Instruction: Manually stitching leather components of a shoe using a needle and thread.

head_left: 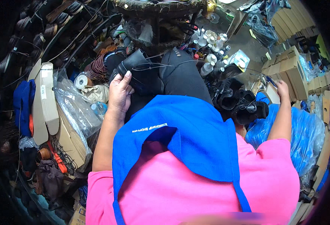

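Note:
My left hand (120,92) is closed on a black leather shoe (133,62), held over my left knee with the thumb pressed on its edge. A dark thread (165,65) trails from the shoe across my lap toward the right. Far out to the right, my arm is stretched and my right hand (283,90) is closed at the thread's far end. Something small and dark blue (270,81) shows at those fingers; I cannot make out what it is. A blue apron (180,127) covers my lap.
Several bottles (209,60) stand ahead of my knees, below a round worn stand (159,9). Black shoes (240,103) and a blue plastic bag (288,131) lie at right, near cardboard boxes (285,71). At left are a thread spool (82,81), clear plastic and cardboard pieces (46,97).

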`<state>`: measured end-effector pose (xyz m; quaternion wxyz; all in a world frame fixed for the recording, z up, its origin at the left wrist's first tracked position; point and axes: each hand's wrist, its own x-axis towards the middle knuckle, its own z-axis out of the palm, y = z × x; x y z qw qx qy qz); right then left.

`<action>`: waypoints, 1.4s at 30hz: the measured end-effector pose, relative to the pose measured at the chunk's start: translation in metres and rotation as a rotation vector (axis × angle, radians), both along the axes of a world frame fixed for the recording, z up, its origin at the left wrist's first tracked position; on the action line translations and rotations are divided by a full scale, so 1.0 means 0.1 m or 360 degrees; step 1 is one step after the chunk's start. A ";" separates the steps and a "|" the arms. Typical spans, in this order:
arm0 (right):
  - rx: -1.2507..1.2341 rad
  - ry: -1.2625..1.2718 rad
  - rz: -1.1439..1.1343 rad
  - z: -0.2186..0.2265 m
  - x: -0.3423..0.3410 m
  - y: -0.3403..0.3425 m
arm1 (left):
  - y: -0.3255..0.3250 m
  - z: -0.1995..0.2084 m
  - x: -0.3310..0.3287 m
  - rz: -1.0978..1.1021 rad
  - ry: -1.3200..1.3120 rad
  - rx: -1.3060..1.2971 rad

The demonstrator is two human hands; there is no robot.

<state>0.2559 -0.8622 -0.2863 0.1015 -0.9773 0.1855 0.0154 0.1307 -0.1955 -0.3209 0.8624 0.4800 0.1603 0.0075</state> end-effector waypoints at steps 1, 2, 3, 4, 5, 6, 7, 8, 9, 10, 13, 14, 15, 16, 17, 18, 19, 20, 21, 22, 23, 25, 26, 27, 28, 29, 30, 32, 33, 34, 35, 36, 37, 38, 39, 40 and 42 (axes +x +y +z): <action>-0.0276 0.0054 0.0005 -0.14 -0.08 -0.24 | 0.00 -0.01 0.01 0.0005 -0.0013 -0.0002; -0.0522 0.0198 0.0045 -0.30 -0.18 -0.44 | -0.01 -0.01 0.02 0.0023 0.0003 0.0012; -0.0817 0.0340 0.0051 -0.46 -0.27 -0.60 | -0.01 -0.02 0.03 0.0020 -0.0012 0.0010; -0.0819 0.0540 0.0015 -0.62 -0.37 -0.69 | -0.01 -0.02 0.04 0.0016 -0.0014 -0.0002; -0.0937 0.0780 -0.0095 -0.74 -0.43 -0.73 | -0.01 -0.02 0.04 0.0021 -0.0029 0.0009; -0.0869 0.1128 -0.0019 -0.83 -0.45 -0.69 | 0.00 -0.02 0.04 0.0032 -0.0024 0.0015; -0.0917 0.1507 -0.0015 -0.90 -0.47 -0.56 | 0.00 -0.02 0.04 0.0018 -0.0001 0.0001; -0.0788 0.1544 0.0034 -0.90 -0.47 -0.37 | 0.00 -0.02 0.04 0.0043 -0.0013 0.0023; -0.0775 0.1553 0.0011 -0.86 -0.45 -0.12 | 0.00 -0.01 0.04 0.0019 -0.0011 0.0028; -0.0784 0.1404 0.0225 -0.78 -0.37 0.20 | 0.00 -0.01 0.04 -0.0004 -0.0002 0.0018; -0.0612 0.0473 0.0528 -0.40 -0.21 1.32 | -0.01 -0.02 0.04 -0.0021 -0.0031 0.0020; -0.0714 0.0346 0.0615 -0.26 -0.14 1.70 | -0.01 -0.02 0.05 -0.0003 -0.0012 0.0045; -0.0786 0.0157 0.0751 -0.13 -0.09 2.06 | -0.01 -0.03 0.05 -0.0012 -0.0024 0.0044; -0.0533 0.0043 0.0874 -0.02 -0.04 2.38 | -0.02 -0.03 0.06 -0.0025 -0.0024 0.0024; -0.0107 -0.0052 0.1024 0.05 -0.02 2.68 | -0.02 -0.04 0.06 -0.0017 -0.0040 0.0038; 0.0404 -0.0185 0.1207 0.05 0.00 2.98 | -0.02 -0.04 0.06 -0.0016 -0.0046 0.0037; 0.0661 -0.0194 0.1483 0.04 0.01 3.23 | -0.02 -0.04 0.06 -0.0025 -0.0036 0.0024; 0.0915 -0.0045 0.1567 -0.01 -0.04 3.44 | -0.02 -0.04 0.06 -0.0013 -0.0044 0.0036; 0.0691 -0.0263 0.1820 -0.08 -0.12 3.62 | -0.02 -0.04 0.05 -0.0003 -0.0050 0.0026; 0.0641 -0.0263 0.1938 -0.12 -0.14 3.78 | -0.02 -0.03 0.05 0.0001 -0.0026 0.0007; 0.0517 -0.0254 0.2017 -0.15 -0.16 3.87 | -0.02 -0.03 0.04 0.0016 -0.0054 0.0020; 0.0587 -0.0133 0.1988 -0.13 -0.17 3.95 | -0.03 -0.01 0.02 0.0028 -0.0022 0.0003; 0.0929 0.0040 0.1823 -0.07 -0.17 3.93 | -0.04 -0.01 0.02 0.0044 -0.0047 0.0008; 0.1163 0.0307 0.1542 0.01 -0.17 3.88 | -0.04 0.00 0.02 0.0102 0.0007 0.0032; 0.1386 0.0500 0.1397 0.09 -0.18 3.81 | -0.04 0.00 0.02 0.0083 -0.0016 0.0023; 0.1454 0.0650 0.1447 0.20 -0.19 3.70 | -0.04 0.00 0.03 0.0048 -0.0037 -0.0003; 0.1445 0.0713 0.1500 0.29 -0.21 3.62 | -0.04 0.00 0.03 0.0050 -0.0044 0.0007; 0.1349 0.0817 0.1654 0.42 -0.25 3.48 | -0.04 -0.01 0.05 0.0052 -0.0021 0.0012; 0.1339 0.0876 0.1679 0.45 -0.27 3.45 | -0.03 -0.02 0.06 0.0060 -0.0041 0.0020; 0.1273 0.0879 0.1697 0.47 -0.29 3.42 | -0.03 -0.02 0.06 0.0036 -0.0032 0.0015; 0.1212 0.0875 0.1700 0.48 -0.30 3.40 | -0.03 -0.02 0.06 0.0008 -0.0012 -0.0005; 0.1186 0.0892 0.1683 0.47 -0.30 3.40 | -0.02 -0.03 0.06 0.0008 -0.0020 0.0011; 0.1245 0.0844 0.1573 0.46 -0.29 3.39 | -0.02 -0.03 0.06 0.0020 -0.0011 0.0014; 0.1280 0.0808 0.1452 0.46 -0.27 3.37 | -0.02 -0.03 0.06 0.0002 -0.0010 -0.0006; 0.1288 0.0781 0.1413 0.47 -0.24 3.32 | -0.02 -0.03 0.06 0.0036 -0.0002 0.0017; 0.1330 0.0751 0.1435 0.49 -0.21 3.26 | -0.02 -0.03 0.06 0.0026 -0.0017 0.0008; 0.1288 0.0632 0.1460 0.54 -0.14 3.11 | -0.03 -0.02 0.05 0.0026 -0.0036 -0.0004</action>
